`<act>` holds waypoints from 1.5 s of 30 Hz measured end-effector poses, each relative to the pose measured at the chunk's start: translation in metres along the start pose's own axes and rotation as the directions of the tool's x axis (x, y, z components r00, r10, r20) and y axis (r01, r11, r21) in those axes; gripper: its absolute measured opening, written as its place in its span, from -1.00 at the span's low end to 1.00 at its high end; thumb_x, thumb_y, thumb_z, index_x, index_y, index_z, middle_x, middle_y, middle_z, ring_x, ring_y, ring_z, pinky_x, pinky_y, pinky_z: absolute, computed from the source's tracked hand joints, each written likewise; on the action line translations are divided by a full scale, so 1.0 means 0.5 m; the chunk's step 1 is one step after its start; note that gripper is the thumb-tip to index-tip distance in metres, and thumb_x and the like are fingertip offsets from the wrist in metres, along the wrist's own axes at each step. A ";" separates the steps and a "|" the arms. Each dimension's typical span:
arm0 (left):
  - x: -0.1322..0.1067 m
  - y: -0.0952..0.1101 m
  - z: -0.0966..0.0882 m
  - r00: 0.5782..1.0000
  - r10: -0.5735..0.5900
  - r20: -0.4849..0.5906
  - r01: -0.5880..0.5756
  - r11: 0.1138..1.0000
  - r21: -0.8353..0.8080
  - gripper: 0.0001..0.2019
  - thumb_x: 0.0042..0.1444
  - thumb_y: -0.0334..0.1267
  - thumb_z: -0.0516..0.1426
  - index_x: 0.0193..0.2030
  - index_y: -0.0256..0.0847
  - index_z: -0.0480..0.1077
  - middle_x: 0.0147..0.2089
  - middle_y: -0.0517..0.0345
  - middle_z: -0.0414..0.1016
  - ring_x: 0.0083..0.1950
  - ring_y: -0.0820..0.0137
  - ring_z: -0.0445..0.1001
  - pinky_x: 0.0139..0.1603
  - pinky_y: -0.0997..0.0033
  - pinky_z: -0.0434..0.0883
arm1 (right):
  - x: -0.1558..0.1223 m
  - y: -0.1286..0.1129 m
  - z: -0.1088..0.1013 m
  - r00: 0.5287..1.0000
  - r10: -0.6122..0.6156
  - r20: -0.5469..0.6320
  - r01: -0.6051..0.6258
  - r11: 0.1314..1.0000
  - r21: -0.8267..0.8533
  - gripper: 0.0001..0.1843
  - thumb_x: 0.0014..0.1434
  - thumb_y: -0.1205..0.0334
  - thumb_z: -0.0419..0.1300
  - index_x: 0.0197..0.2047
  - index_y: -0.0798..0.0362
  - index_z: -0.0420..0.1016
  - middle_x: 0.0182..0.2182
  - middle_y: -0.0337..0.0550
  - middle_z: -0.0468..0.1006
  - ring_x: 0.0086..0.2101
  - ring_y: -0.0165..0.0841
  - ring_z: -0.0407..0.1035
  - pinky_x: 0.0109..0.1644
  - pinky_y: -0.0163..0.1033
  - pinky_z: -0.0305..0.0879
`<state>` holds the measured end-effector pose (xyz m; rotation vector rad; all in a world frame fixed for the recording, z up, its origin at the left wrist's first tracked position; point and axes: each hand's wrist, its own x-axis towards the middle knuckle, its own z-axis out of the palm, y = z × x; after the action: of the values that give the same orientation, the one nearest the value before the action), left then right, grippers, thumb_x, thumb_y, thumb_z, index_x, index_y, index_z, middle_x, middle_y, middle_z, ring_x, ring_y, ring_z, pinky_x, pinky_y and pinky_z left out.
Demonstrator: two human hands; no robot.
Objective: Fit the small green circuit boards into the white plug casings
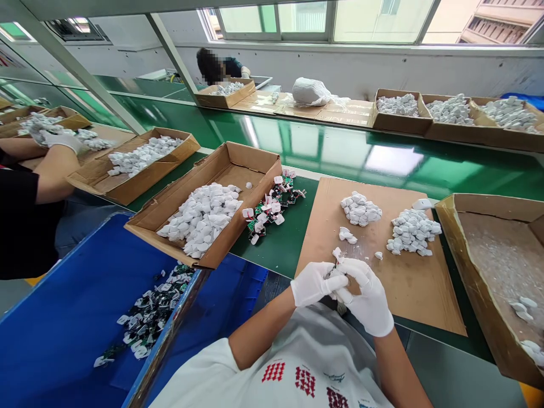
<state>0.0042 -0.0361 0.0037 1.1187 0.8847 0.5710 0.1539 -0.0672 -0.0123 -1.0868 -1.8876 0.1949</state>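
Observation:
Both my hands wear white gloves and meet above the near edge of a cardboard sheet (314, 238). My left hand (314, 284) has its fingers closed on a small white plastic part (337, 253), and my right hand (368, 294) pinches the same part from the other side. A thin dark strip shows on it; the gloves hide most of the rest. Beyond my hands lie two piles of white plastic pieces, a left pile (360, 209) and a right pile (413, 232). A few loose white pieces (348, 235) are nearer to me.
Left of the sheet lie green circuit boards with white parts (267, 209), beside a cardboard box (255, 156) of white pieces. A blue bin (63, 323) holds more boards. At right stands another box (467, 249). Co-workers sit at far left (55, 164) and across the green belt (357, 150).

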 end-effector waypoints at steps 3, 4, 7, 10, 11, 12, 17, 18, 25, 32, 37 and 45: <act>-0.003 0.004 -0.003 0.999 -0.013 0.031 0.015 0.997 -0.076 -0.55 -0.15 0.11 0.26 -0.44 -0.34 0.43 -0.53 0.15 0.43 -0.52 0.47 0.40 -0.47 0.47 0.39 | -0.003 -0.001 0.000 0.999 0.038 -0.010 -0.038 0.999 0.034 -0.70 0.12 0.36 0.19 -0.06 -0.06 0.39 -0.17 -0.12 0.54 -0.16 -0.29 0.47 -0.10 -0.15 0.46; -0.004 0.005 -0.006 0.997 -0.019 0.074 0.027 0.994 -0.103 -0.53 -0.15 0.13 0.26 -0.40 -0.34 0.45 -0.48 0.11 0.46 -0.48 0.45 0.44 -0.44 0.45 0.41 | -0.004 0.000 -0.001 0.999 0.043 -0.006 -0.042 0.998 0.046 -0.71 0.12 0.35 0.20 -0.07 -0.07 0.40 -0.18 -0.13 0.55 -0.16 -0.29 0.47 -0.11 -0.15 0.46; -0.008 0.007 -0.014 0.978 -0.032 0.205 0.061 0.989 -0.135 -0.50 -0.16 0.14 0.26 -0.32 -0.33 0.48 -0.37 0.04 0.52 -0.36 0.38 0.49 -0.33 0.40 0.45 | -0.003 0.000 -0.007 1.000 0.024 0.014 -0.025 0.997 0.078 -0.72 0.12 0.33 0.22 -0.08 -0.09 0.41 -0.19 -0.14 0.55 -0.17 -0.28 0.47 -0.12 -0.16 0.47; -0.011 0.009 -0.011 0.988 -0.009 0.154 0.025 0.994 -0.104 -0.51 -0.10 0.15 0.23 -0.34 -0.34 0.50 -0.41 0.05 0.52 -0.36 0.36 0.48 -0.30 0.38 0.43 | 0.000 -0.003 -0.013 1.000 0.008 0.006 -0.008 0.996 0.087 -0.72 0.11 0.33 0.22 -0.08 -0.07 0.40 -0.18 -0.13 0.55 -0.16 -0.28 0.47 -0.12 -0.15 0.47; -0.012 0.009 -0.007 0.994 0.013 0.108 -0.003 0.996 -0.094 -0.51 -0.09 0.16 0.21 -0.36 -0.34 0.50 -0.44 0.05 0.52 -0.37 0.35 0.48 -0.29 0.38 0.43 | 0.001 -0.004 -0.014 1.000 0.020 0.009 -0.020 0.996 0.085 -0.71 0.12 0.34 0.22 -0.07 -0.07 0.40 -0.17 -0.11 0.54 -0.15 -0.28 0.46 -0.11 -0.15 0.47; -0.012 0.007 -0.003 0.997 0.038 0.064 -0.032 0.996 -0.088 -0.51 -0.08 0.16 0.20 -0.37 -0.34 0.50 -0.44 0.05 0.52 -0.36 0.34 0.48 -0.27 0.37 0.43 | 0.001 -0.005 -0.015 0.999 0.035 0.011 -0.036 0.996 0.082 -0.70 0.11 0.35 0.22 -0.06 -0.05 0.39 -0.15 -0.09 0.53 -0.14 -0.28 0.46 -0.11 -0.14 0.47; -0.009 -0.007 0.007 0.993 0.112 -0.021 -0.112 0.994 0.015 -0.54 -0.06 0.16 0.19 -0.40 -0.30 0.49 -0.45 0.09 0.50 -0.37 0.35 0.44 -0.28 0.38 0.40 | -0.006 0.002 -0.016 1.000 -0.013 0.002 0.013 1.000 0.007 -0.49 0.05 0.36 0.26 0.08 -0.05 0.33 -0.09 -0.05 0.53 -0.08 -0.23 0.44 -0.05 -0.09 0.47; -0.010 -0.009 0.006 0.993 0.119 -0.001 -0.119 0.993 0.029 -0.55 -0.08 0.14 0.21 -0.41 -0.31 0.48 -0.45 0.10 0.49 -0.37 0.36 0.43 -0.30 0.39 0.39 | -0.008 0.005 -0.016 0.999 -0.049 -0.004 0.049 0.999 -0.009 -0.48 0.05 0.37 0.26 0.09 -0.07 0.33 -0.10 -0.06 0.54 -0.09 -0.23 0.45 -0.06 -0.10 0.47; -0.013 0.002 0.007 0.998 0.058 -0.001 -0.058 0.998 -0.001 -0.56 -0.07 0.12 0.21 -0.55 -0.31 0.44 -0.55 0.18 0.40 -0.45 0.43 0.34 -0.35 0.42 0.33 | -0.007 0.004 -0.017 0.984 -0.143 -0.109 0.140 0.990 -0.034 -0.51 0.03 0.39 0.29 0.05 -0.09 0.41 -0.25 -0.12 0.60 -0.22 -0.25 0.51 -0.17 -0.13 0.50; 0.012 -0.036 0.008 0.974 0.097 0.203 -0.026 0.943 -0.331 -0.39 -0.25 0.32 0.21 -0.48 -0.33 0.41 -0.48 0.09 0.45 -0.39 0.37 0.40 -0.25 0.32 0.37 | -0.013 -0.002 0.001 0.988 0.004 -0.155 0.013 0.995 0.104 -0.59 0.06 0.38 0.27 -0.01 -0.11 0.42 -0.20 -0.11 0.58 -0.19 -0.26 0.50 -0.20 -0.16 0.51; 0.014 -0.055 0.026 0.987 0.121 0.107 -0.062 0.894 -0.443 -0.47 -0.11 0.22 0.20 -0.48 -0.34 0.40 -0.45 0.06 0.43 -0.39 0.38 0.38 -0.25 0.33 0.33 | -0.015 0.000 0.004 0.995 0.049 -0.089 -0.035 0.988 0.148 -0.58 0.08 0.35 0.24 0.03 -0.09 0.40 -0.13 -0.09 0.56 -0.14 -0.26 0.48 -0.12 -0.16 0.49; 0.011 -0.041 0.019 0.982 0.189 0.006 -0.181 0.950 -0.256 -0.39 -0.19 0.35 0.15 -0.54 -0.29 0.30 -0.55 0.22 0.26 -0.51 0.52 0.19 -0.43 0.45 0.21 | -0.020 -0.005 -0.004 0.990 0.064 -0.124 -0.058 0.997 0.057 -0.60 0.09 0.30 0.24 0.02 -0.10 0.37 -0.12 -0.10 0.55 -0.12 -0.25 0.48 -0.10 -0.13 0.49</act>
<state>0.0145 -0.0440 -0.0156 0.9783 0.6617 0.7973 0.1557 -0.0768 -0.0164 -1.0958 -1.7288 0.2058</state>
